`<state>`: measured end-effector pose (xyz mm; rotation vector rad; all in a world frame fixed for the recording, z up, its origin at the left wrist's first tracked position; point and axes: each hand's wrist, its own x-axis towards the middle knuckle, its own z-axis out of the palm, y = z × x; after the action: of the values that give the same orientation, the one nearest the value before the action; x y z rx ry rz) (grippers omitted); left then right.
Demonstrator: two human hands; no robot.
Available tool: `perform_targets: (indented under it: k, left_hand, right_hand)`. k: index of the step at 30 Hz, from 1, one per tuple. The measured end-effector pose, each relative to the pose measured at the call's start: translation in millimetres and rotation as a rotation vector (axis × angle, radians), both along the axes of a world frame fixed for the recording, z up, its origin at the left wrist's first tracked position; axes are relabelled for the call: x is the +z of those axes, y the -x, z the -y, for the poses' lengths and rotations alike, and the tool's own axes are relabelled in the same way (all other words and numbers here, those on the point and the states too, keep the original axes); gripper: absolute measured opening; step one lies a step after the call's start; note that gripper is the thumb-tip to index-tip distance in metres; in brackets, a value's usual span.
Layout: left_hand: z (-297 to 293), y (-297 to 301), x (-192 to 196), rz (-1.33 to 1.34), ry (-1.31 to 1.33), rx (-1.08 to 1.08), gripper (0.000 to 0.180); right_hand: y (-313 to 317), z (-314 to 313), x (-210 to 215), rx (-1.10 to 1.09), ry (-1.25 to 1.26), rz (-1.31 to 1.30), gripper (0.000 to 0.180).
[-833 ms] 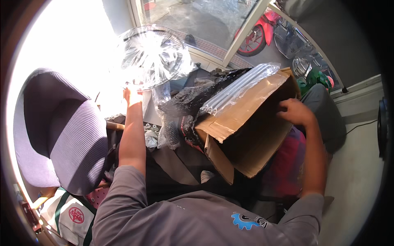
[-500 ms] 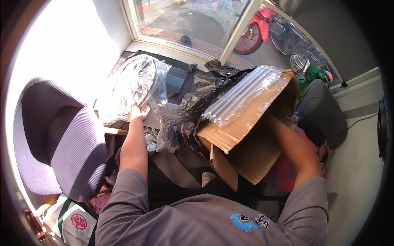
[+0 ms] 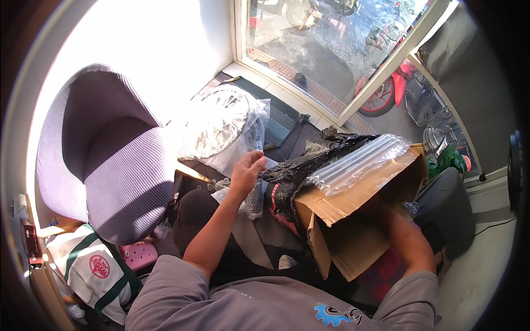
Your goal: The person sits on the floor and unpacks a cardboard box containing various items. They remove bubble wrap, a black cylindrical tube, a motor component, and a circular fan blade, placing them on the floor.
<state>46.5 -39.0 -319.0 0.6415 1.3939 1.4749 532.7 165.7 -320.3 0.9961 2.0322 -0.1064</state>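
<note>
A brown cardboard box (image 3: 353, 251) lies tilted on its side at the right, its open end toward me. My right forearm (image 3: 408, 237) reaches into that opening; the hand itself is hidden inside. Crumpled black plastic wrapping (image 3: 298, 171) clings to the box's left side, and clear air-column packaging (image 3: 359, 165) lies along its top. My left hand (image 3: 247, 171) hovers left of the black wrapping with fingers loosely curled and nothing visible in them. Close by it are bubble wrap (image 3: 254, 201) and a round white item in clear plastic (image 3: 218, 124).
A purple ribbed chair (image 3: 127, 176) stands at the left, with a white-and-green bag (image 3: 91, 270) and a pink perforated shoe (image 3: 138, 255) below it. Glass panes (image 3: 326, 49) stand ahead, a red motorbike (image 3: 386, 94) beyond them. A dark grey seat (image 3: 450, 201) is at the right.
My left hand has moved away from the plastic-wrapped round item, rightward toward the black wrapping, its fingers more curled. My right arm stays in the box. The whole view has shifted.
</note>
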Motion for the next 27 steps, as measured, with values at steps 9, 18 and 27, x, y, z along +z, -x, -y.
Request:
perform_targets:
  k: [9,18,27]
  left_hand:
    - [35.1,-115.3,165.6,-0.837,-0.576,-0.256,0.066]
    - [15.2,-97.2,163.3,-0.617,-0.299,-0.288,0.051]
    - [13.6,-85.7,160.9,-0.473,-0.254,-0.357,0.056]
  right_hand:
    - [42.2,27.7,83.9,0.310,-0.070,-0.352,0.020]
    - [67.5,117.6,385.8,0.384,-0.247,-0.648,0.015]
    - [35.7,173.6,583.8,0.610,-0.930,-0.410,0.023]
